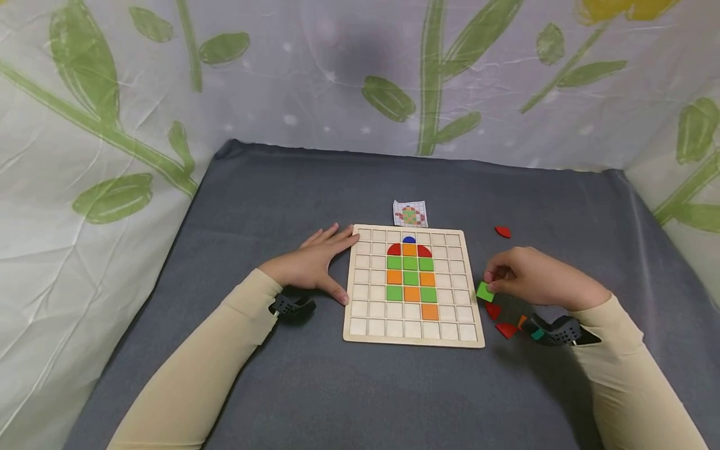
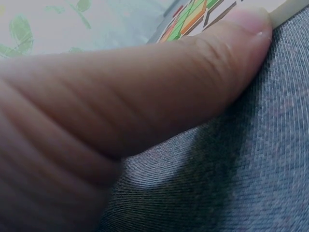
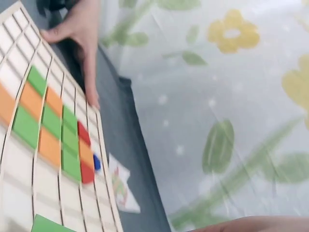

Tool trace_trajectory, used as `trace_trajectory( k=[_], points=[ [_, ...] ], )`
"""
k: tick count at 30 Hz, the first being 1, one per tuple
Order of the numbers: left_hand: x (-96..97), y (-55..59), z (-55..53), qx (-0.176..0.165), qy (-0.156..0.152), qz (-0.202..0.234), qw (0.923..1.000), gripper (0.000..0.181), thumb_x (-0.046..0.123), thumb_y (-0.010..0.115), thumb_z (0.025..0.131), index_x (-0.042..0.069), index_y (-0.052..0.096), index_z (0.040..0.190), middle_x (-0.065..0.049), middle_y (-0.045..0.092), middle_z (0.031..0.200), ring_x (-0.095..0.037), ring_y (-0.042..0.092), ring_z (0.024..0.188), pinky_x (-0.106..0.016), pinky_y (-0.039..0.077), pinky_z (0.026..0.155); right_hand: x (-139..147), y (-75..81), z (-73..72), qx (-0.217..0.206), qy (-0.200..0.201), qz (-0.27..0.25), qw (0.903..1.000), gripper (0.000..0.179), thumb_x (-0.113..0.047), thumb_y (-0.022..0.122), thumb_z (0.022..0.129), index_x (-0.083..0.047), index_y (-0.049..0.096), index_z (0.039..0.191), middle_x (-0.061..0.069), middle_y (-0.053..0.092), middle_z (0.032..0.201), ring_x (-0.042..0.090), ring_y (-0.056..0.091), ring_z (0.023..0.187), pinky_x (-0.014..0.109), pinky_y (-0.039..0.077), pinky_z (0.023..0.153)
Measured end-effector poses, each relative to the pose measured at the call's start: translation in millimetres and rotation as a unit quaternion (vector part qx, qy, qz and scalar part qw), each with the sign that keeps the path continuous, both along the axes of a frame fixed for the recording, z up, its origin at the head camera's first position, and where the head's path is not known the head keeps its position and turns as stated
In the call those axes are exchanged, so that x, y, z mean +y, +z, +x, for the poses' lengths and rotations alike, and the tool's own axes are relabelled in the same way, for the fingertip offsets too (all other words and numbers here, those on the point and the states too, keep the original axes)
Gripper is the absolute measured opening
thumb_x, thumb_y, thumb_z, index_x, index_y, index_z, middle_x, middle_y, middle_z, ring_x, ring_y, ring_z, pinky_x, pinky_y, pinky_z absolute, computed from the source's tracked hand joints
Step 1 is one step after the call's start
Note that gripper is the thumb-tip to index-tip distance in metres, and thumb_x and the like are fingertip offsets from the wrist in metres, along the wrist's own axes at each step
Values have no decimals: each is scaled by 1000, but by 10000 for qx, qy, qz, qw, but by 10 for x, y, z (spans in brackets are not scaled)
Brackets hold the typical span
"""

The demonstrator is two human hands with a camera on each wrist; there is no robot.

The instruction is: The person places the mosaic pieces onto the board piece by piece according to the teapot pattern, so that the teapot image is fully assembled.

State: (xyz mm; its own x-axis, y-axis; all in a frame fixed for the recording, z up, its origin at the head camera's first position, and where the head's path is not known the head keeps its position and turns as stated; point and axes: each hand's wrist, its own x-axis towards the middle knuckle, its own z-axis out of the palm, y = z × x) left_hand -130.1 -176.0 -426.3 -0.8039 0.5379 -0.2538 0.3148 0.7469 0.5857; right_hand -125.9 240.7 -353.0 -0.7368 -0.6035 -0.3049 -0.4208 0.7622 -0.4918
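Note:
A wooden grid board (image 1: 360, 326) lies on the cloth. In its middle columns sit green squares (image 1: 410, 279), orange squares (image 1: 430, 312), two red quarter-rounds (image 1: 394, 249) and a blue half-round (image 1: 409, 239) at the top. My left hand (image 1: 315, 261) spreads along the board's left edge, with fingertips and thumb touching it; the left wrist view shows that thumb (image 2: 193, 82) against the rim. Just off the board's right edge, my right hand (image 1: 525, 275) pinches a green square tile (image 1: 485, 292), held tilted. A corner of this green tile (image 3: 48, 225) shows in the right wrist view.
A small printed pattern card (image 1: 410, 214) lies behind the board's top edge. Loose red pieces (image 1: 506, 330) and an orange piece (image 1: 522, 322) lie beneath and beside the right wrist. Farther back is another red piece (image 1: 503, 232). Printed fabric walls surround the grey cloth (image 1: 292, 387).

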Motion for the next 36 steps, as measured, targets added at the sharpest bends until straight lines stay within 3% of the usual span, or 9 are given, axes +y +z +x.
trace_trajectory(
  k=[8, 15, 28, 36],
  points=[
    [-38, -43, 12, -18, 15, -8, 10000, 134, 56, 96, 67, 19, 19, 170, 0, 4, 178, -26, -10, 163, -51, -6, 131, -482, 4, -57, 105, 492, 6, 9987, 11, -7, 77, 94, -14, 72, 88, -6, 63, 81, 12, 54, 71, 29, 48, 64],
    [-46, -29, 22, 27, -16, -18, 10000, 133, 56, 96, 67, 18, 21, 170, -1, 5, 178, -28, -8, 164, -51, -5, 131, -778, -59, -69, 148, 877, 45, 9960, 13, -6, 76, 95, -15, 72, 87, -7, 66, 84, 12, 57, 77, 31, 52, 73],
    [-11, -45, 3, -17, -43, -28, 10000, 135, 58, 96, 66, 21, 19, 170, 1, 4, 178, -25, -10, 163, -49, -7, 131, -1081, -116, 54, 27, 1321, -143, 9911, 9, -6, 77, 94, -14, 74, 91, -7, 66, 85, 10, 58, 79, 28, 53, 75],
    [-17, 0, -7, 4, -19, -3, 10000, 135, 56, 96, 67, 20, 18, 170, 1, 4, 178, -26, -10, 163, -50, -7, 131, -1140, -190, 87, -91, 1340, -54, 9909, 12, -5, 74, 96, -15, 73, 89, -7, 64, 83, 11, 56, 79, 28, 51, 76]
  ],
)
